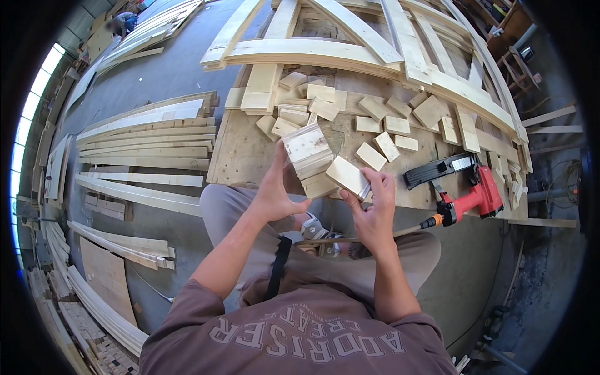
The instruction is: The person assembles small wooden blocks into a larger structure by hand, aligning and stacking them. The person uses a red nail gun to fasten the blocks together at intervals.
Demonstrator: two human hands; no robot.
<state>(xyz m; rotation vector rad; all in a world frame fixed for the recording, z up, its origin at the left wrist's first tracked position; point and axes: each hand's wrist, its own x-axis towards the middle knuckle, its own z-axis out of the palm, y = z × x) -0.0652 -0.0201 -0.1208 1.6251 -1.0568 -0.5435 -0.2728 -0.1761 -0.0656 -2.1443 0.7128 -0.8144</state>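
My left hand point(274, 195) is wrapped round the left side of a stack of pale wooden blocks point(307, 153), thumb on the near side, some fingers hidden behind it. In my right hand point(377, 203) is a single rectangular wooden block point(347, 176), pinched between thumb and fingers. This block's left end meets or overlaps the stack's right side; whether they touch, I cannot tell. Beyond my hands, several loose wooden blocks point(372, 156) lie scattered on a plywood worktop point(240, 159). To the right of my right hand, a red and black nail gun point(470, 199) rests at the worktop's near edge.
Large slatted wooden frames point(325, 53) are piled across the far side of the worktop. An air hose point(409, 230) runs from the nail gun across my lap. Long boards point(147, 147) lie on the floor at left. Far left, another person point(125, 23) bends over boards.
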